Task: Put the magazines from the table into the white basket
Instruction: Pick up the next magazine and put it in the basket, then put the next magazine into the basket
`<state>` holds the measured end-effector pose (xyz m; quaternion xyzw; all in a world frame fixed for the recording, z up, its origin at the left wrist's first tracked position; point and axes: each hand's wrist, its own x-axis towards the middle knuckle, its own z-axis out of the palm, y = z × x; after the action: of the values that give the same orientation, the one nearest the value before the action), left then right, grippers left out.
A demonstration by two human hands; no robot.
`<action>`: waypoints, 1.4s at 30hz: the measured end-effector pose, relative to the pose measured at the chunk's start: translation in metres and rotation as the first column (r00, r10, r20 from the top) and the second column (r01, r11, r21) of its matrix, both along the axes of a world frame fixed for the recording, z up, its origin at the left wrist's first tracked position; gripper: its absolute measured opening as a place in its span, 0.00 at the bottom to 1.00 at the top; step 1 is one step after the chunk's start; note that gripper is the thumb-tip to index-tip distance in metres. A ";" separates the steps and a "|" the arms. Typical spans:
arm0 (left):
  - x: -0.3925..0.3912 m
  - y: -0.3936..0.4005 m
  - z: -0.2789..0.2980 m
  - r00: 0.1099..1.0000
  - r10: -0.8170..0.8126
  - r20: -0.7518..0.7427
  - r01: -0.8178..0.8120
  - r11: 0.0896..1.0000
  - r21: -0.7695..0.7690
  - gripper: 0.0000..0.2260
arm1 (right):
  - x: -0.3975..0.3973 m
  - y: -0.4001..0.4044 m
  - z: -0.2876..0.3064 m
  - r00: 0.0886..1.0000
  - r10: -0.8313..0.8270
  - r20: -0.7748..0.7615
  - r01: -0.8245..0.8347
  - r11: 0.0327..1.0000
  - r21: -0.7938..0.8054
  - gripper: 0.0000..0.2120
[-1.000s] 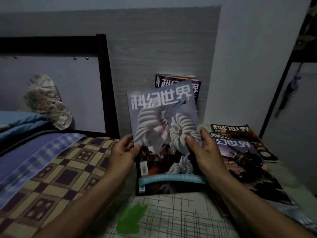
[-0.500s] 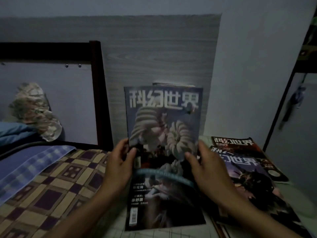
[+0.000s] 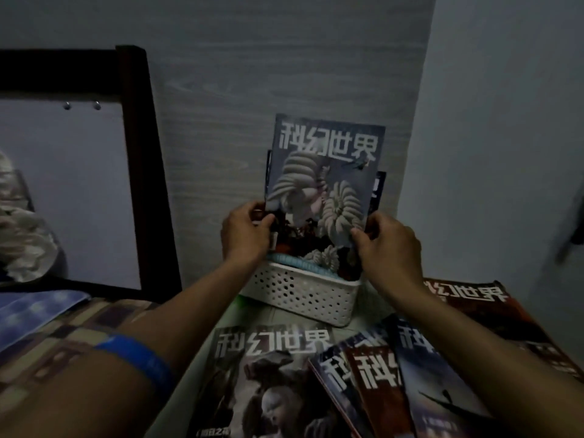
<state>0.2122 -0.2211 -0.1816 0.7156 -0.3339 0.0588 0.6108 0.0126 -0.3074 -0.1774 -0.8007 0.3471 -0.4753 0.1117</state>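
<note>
Presently, one magazine (image 3: pixel 322 184) is held upright, its long axis vertical, with its lower edge already sunk inside the white basket (image 3: pixel 300 295). It is pinched at its left edge by the left hand (image 3: pixel 245 233) and at its right edge by the right hand (image 3: pixel 387 245), thumbs on the cover and fingers curled behind; both hands are set just above the basket rim, about equally near. The coming move is judged a straight downward slide, since the basket lies directly beneath the hands. Cover: grey-blue, large pale characters across the top, pale ribbed coiled shapes below, dark red at the foot. Other magazines are glimpsed standing behind it in the basket, against the wall. In front of the basket, several magazines (image 3: pixel 363 374) are left lying flat and overlapping on the table (image 3: pixel 252 314), one dark red copy to the basket's right. Task judged partly done.
</note>
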 end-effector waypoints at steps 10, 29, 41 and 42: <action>0.010 -0.012 -0.031 0.967 0.106 0.230 -0.137 0.982 0.126 0.17 | 0.002 -0.026 -0.044 0.999 -0.023 0.030 0.019 0.994 0.112 0.13; -0.094 0.096 -0.054 0.834 -0.329 0.443 0.157 0.911 0.380 0.23 | -0.142 0.050 -0.047 0.896 -0.072 -0.439 0.083 0.997 0.005 0.12; -0.230 0.099 -0.042 0.868 -0.422 -0.260 0.496 0.766 0.410 0.08 | -0.231 0.098 -0.057 0.749 -0.228 -0.622 0.384 0.914 0.128 0.20; -0.232 0.098 -0.041 0.839 -0.368 -0.401 0.505 0.802 0.319 0.06 | -0.230 0.106 -0.057 0.748 -0.240 -0.619 0.375 0.922 0.096 0.20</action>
<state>-0.0200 -0.1227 -0.2226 0.7296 -0.3929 -0.2737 0.4883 -0.2177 -0.2014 -0.2349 -0.8235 0.5409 -0.1712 0.0022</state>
